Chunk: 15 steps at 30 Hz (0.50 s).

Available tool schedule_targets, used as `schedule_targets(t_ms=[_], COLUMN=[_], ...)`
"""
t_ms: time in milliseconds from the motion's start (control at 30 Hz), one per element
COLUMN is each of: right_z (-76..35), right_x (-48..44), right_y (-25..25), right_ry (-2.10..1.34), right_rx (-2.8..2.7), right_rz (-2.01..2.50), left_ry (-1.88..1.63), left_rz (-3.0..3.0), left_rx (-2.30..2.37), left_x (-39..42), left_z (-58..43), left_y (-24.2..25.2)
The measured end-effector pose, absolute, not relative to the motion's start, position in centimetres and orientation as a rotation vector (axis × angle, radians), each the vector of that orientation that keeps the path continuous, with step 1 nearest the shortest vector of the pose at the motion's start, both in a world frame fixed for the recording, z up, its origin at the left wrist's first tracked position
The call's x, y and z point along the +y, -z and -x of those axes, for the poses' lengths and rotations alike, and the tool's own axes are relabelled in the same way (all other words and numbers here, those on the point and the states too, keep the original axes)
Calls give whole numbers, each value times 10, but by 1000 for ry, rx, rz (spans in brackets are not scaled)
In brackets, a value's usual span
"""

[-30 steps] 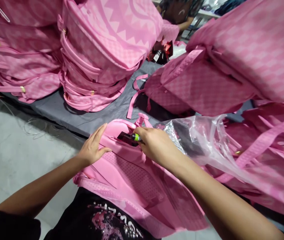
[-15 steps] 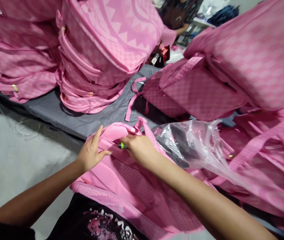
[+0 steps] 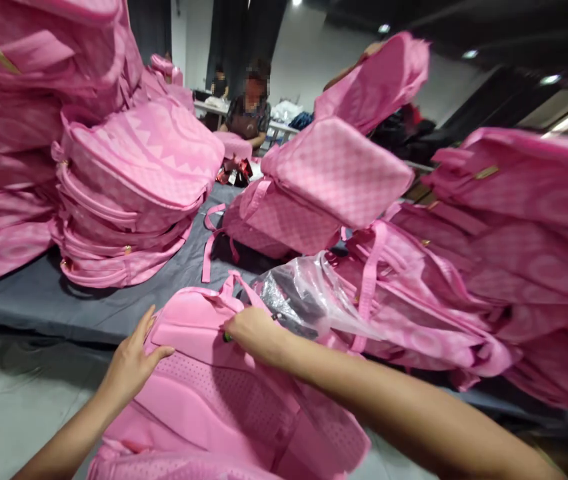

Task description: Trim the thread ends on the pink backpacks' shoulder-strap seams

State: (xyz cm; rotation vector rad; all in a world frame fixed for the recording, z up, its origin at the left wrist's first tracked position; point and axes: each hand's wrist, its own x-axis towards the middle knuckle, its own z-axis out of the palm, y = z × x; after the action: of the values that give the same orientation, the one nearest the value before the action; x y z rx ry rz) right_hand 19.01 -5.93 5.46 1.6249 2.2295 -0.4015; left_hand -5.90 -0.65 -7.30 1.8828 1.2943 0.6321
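A pink backpack (image 3: 179,373) with a perforated padded back panel lies in front of me, tilted toward my body. My left hand (image 3: 139,350) rests along its left edge with fingers stretched and thumb apart. At the top right of the panel, my right hand (image 3: 251,333) is closed around a small black-and-green tool (image 3: 227,337). Only a bit of that tool shows beneath my fingers, so its kind is unclear. Beside this hand are a shoulder strap (image 3: 254,297) and a crumpled clear plastic bag (image 3: 309,293).
Stacked pink backpacks (image 3: 134,167) stand at the left on a grey-covered table (image 3: 174,267). More checkered backpacks (image 3: 334,170) are piled ahead, and another stack (image 3: 529,253) rises at the right. A person (image 3: 247,120) works across the table. Part of another person shows behind a raised backpack (image 3: 374,80).
My view has tilted up and turned right, bringing the room's back and the right-hand stack into sight. Both hands stay at the backpack's upper part. Less of the tool shows now.
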Motion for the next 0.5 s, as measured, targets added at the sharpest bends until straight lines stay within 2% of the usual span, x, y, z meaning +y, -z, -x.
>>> schedule_targets(t_ms=[133,167,233,333,400,500], right_z=[-208,-211,-216,-221,-218,-206], right_x=[-100,-112,-138,-184,-216,-259], right_y=[-68,-69,-69,-79,-98,-135], right_ry=[300,361,703,1342,1413,1259], right_rx=[2166,2165,2082,1751,1696,1887], right_rz=[-1840,-1904,-2025,-2137,-2240,-2424], left_ry=[-539,-518,-516,-595,-641,-786], left_rz=[-1864,-1866,-1901,-1984,-2043,-2167], left_rx=[1225,1168,1044,959,888,746], left_x=[2,2,-5,-27,-43,-60], left_z=[60,59,57,52,51,60], left_y=[73,67,46,-10,-56,-118])
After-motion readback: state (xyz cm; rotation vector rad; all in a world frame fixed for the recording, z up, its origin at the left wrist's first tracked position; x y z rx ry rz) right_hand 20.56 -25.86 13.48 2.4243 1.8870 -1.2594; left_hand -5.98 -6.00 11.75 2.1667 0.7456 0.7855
